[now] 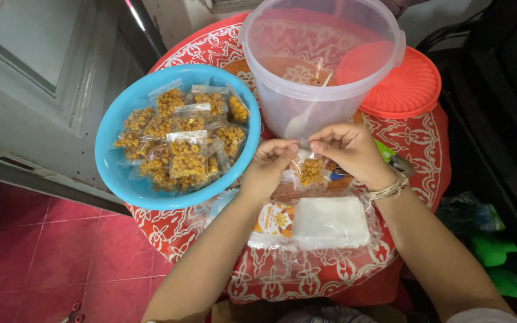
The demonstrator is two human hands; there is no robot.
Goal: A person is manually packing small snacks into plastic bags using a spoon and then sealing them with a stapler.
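My left hand (270, 162) and my right hand (349, 149) both pinch the top edge of a small clear bag of yellow snack (311, 171), held between them above the table. Just beyond my hands stands a big clear plastic tub (321, 60) with a white spoon (302, 119) inside and a little orange food at its bottom. To the left sits a blue bowl (118, 173) heaped with several filled snack bags (184, 140).
A round table with a red and white patterned cloth (198, 233) carries everything. An orange lid (405, 87) lies to the tub's right. A stack of empty clear bags and labels (318, 222) lies below my hands. Pink floor tiles at left, green bags at right.
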